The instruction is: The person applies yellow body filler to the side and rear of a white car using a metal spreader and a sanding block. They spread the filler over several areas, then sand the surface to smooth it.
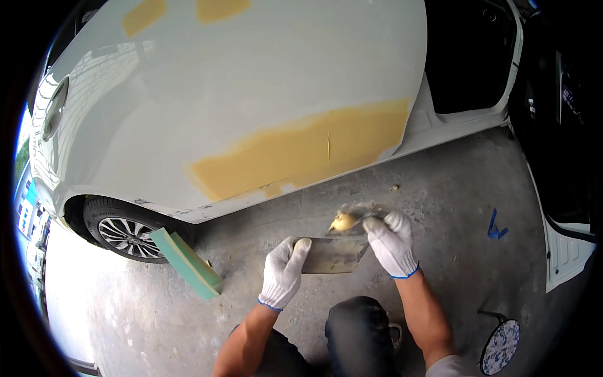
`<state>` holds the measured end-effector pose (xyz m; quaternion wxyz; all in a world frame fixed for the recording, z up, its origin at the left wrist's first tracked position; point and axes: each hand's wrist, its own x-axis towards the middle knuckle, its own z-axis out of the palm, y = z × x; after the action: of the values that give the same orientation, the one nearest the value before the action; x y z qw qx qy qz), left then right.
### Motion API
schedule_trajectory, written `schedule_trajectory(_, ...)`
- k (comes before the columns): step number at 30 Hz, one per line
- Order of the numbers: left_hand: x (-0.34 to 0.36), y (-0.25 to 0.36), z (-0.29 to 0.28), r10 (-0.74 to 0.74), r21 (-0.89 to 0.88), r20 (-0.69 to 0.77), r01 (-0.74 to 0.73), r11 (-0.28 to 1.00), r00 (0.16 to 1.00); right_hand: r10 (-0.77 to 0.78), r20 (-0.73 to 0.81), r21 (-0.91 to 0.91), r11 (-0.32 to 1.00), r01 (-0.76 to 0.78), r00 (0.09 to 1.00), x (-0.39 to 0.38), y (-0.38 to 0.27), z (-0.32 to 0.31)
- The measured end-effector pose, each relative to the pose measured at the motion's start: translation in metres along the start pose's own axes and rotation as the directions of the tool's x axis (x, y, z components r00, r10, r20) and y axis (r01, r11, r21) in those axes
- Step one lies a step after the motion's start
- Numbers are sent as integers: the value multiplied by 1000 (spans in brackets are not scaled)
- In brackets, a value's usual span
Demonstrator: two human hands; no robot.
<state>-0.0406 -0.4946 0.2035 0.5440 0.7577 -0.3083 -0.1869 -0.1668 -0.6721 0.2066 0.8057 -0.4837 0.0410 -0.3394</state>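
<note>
Both my hands wear white knit gloves with blue cuffs. My left hand [284, 270] grips the left edge of a flat metal mixing plate [333, 254], held level above the concrete floor. My right hand [391, 242] holds a small metal spreader [364, 213] at the plate's far edge, with a lump of yellow body filler [343, 221] on it. Just beyond stands a white car's rear side panel [239, 81], which carries a broad yellow filler patch [301, 151] low on it and two smaller patches near the top.
A green sanding block [187, 262] leans by the rear wheel [122, 234]. An open white car door [565, 251] stands at the right. Blue tape scraps [496, 227] lie on the floor. A patterned round stool [500, 345] sits at lower right. My dark-trousered knee [358, 327] is below the plate.
</note>
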Motion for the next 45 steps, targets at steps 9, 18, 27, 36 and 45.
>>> schedule_trajectory(9, 10, 0, -23, 28, -87, -221, -48, 995, 975, 262, 261, -577, 814, -68, 929, 2, 13, -11)
schedule_trajectory(18, 11, 2, -12, 109, 25, -463, -110, 994, 880, 45, -206, -248, 964, -97, 978, 9, 44, -38)
schedule_trajectory(27, -13, -2, 26, 195, 251, -136, -157, 955, 971, 296, -415, 169, 954, -247, 860, -5, 69, 26)
schedule_trajectory(36, 4, -18, 4, 11, 199, 32, -17, 980, 999, 123, 97, 41, 991, -127, 988, -13, 49, -36)
schedule_trajectory(45, 13, -16, -11, 51, 217, -119, -24, 976, 992, 381, 301, -523, 833, -183, 874, -16, 73, -69)
